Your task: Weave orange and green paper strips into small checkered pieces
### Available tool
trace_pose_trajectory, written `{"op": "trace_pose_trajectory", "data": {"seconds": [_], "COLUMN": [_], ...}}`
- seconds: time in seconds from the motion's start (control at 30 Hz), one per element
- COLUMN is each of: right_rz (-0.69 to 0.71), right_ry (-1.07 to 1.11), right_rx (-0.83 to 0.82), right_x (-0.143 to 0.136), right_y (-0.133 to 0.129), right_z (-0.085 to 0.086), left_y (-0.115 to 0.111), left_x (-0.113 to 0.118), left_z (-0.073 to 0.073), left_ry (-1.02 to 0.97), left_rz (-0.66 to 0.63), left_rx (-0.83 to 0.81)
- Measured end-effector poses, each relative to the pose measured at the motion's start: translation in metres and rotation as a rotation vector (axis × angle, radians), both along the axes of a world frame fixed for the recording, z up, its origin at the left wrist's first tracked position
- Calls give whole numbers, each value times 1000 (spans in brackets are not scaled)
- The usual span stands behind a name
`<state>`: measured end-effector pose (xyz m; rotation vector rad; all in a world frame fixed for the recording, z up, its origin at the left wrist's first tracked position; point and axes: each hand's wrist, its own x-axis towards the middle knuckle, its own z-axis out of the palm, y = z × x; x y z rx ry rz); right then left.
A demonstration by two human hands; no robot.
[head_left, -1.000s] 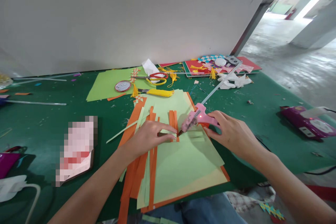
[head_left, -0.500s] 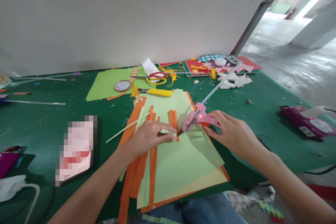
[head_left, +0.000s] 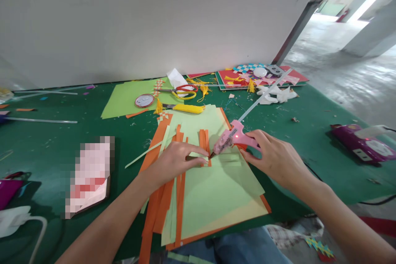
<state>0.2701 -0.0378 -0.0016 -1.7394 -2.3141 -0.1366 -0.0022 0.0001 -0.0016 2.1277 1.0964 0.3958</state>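
Note:
A pink hot glue gun [head_left: 227, 139] is gripped by my right hand [head_left: 274, 156], with a clear glue stick [head_left: 262, 97] jutting from its back. Its dark tip meets two short orange paper strips [head_left: 203, 139] lying side by side on pale green paper [head_left: 221, 192]. Across from it, my left hand [head_left: 177, 157] pinches a light green paper strip [head_left: 198, 155] laid over the orange ones, thumb and forefinger closed at its end. More long orange strips [head_left: 181, 210] lie beneath my left wrist.
Beyond the paper lie a yellow cutter [head_left: 188, 109], scissors [head_left: 182, 92], a round tape roll [head_left: 144, 100] and yellow tassels [head_left: 203, 90]. A phone-like blurred object [head_left: 91, 177] rests at left. A purple power strip [head_left: 360, 142] sits at right; a wall [head_left: 139, 20] bounds the table's back.
The glue gun's rear and glue stick have shifted slightly to the right, while its tip stays by the orange strips. My left hand holds its place.

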Motion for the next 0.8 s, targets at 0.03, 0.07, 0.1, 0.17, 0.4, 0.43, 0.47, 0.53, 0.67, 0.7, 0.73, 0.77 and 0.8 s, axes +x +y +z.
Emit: {"op": "trace_pose_trajectory", "data": {"seconds": [0.03,0.07,0.1,0.17,0.4,0.43,0.47,0.53,0.67,0.7,0.73,0.77,0.8], "right_rz": [0,0,1,10,-8,-12,-17,-34,-122,-154,-185,-215,-243], "right_ry": [-2,-4,-4,-4,-10,-8,-5,-1,6,10,16,24,36], "right_rx": [4,7,9,6,9,12,14,20,0,-7,-10,-10,-10], "right_x": [0,0,0,0,0,0,1,4,17,21,26,31,36], "right_y": [0,0,0,-1,-2,-2,-2,-2,-4,-4,-4,-4,-3], "right_z": [0,0,0,0,2,2,3,4,4,4,4,4,3], "left_y": [0,0,0,0,0,0,0,0,-4,-5,-6,-8,-9], "left_x": [0,0,0,0,0,0,0,0,4,6,9,11,14], "left_z": [0,0,0,0,1,0,0,-1,0,0,1,1,1], "left_ry": [2,3,3,2,6,10,14,17,5,1,2,11,26], "left_rz": [0,1,3,2,-17,-32,-50,-74,-30,-8,12,32,48], "left_rx": [-3,-6,-8,-4,22,42,67,120,164,159,155,156,164]}}
